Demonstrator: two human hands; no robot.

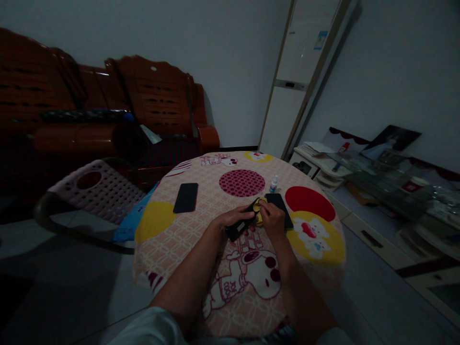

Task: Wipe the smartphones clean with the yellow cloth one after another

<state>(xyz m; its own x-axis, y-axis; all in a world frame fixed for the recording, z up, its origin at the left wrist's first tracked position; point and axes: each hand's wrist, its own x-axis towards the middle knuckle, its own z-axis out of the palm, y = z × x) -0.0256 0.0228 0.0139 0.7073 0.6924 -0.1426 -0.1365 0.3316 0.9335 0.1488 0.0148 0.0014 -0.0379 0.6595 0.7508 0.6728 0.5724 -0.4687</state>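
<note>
Your left hand (233, 218) is wrapped around a dark phone (240, 225), its grip pressed together on the body, just above the middle of the desk (172, 239). Your right hand (272, 219) pinches a small yellow cloth (257, 206) against the phone's far end. The phone looks stiff, smooth and likely slippery, with glass that could crack, so hold it by the long edges; the cloth is soft and light.

Touching the right hand on its far side lies a second dark phone (278, 206), flat on the desk. A third (186, 197) lies well to the left of your hands. A small bottle (273, 183) stands upright just beyond the second phone; what it holds cannot be seen.
</note>
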